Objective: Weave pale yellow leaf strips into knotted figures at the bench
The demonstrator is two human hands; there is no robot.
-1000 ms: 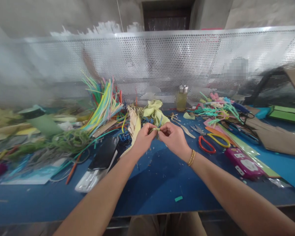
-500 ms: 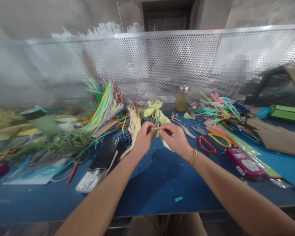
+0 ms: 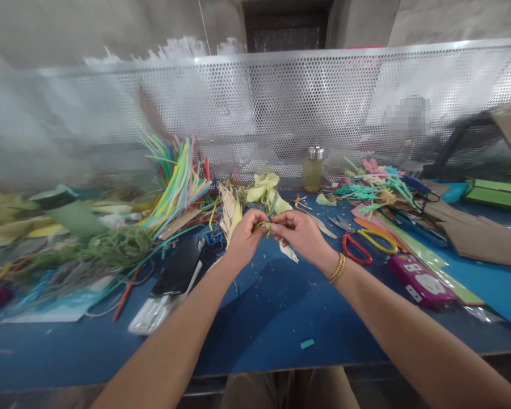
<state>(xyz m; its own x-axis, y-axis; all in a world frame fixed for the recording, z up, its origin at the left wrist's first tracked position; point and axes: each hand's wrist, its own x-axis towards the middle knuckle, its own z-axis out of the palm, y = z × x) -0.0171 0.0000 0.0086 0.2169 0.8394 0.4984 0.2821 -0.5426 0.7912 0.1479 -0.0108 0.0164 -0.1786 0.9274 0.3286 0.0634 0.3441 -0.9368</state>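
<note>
Over the middle of the blue table, my left hand (image 3: 247, 237) pinches a small twisted pale-green husk-like strip (image 3: 267, 228) between thumb and fingers. My right hand (image 3: 303, 236) grips the same piece from the other side, thumb against fingertips, so the two hands nearly touch. A pale end of husk (image 3: 288, 251) hangs below my right fingers. Just beyond the hands lies a crumpled yellow-green bunch of husk (image 3: 264, 188), with a bit of blue near it. Cream husk leaves (image 3: 230, 211) lie beside my left hand. The fingers partly cover the held piece.
Red-and-yellow-handled scissors (image 3: 357, 245) and a purple case (image 3: 421, 282) lie right. A black phone (image 3: 179, 267) lies left, before colourful pipe-cleaner-like stems (image 3: 174, 187). A bottle (image 3: 313, 170) stands at the back by the perforated metal screen (image 3: 289, 108). Green cord (image 3: 119, 247) lies farther left.
My fingers have shifted slightly on the husk strip, and my right fingers have closed in nearer the left. The hanging pale end shows more below. The whole view has shifted a little.
</note>
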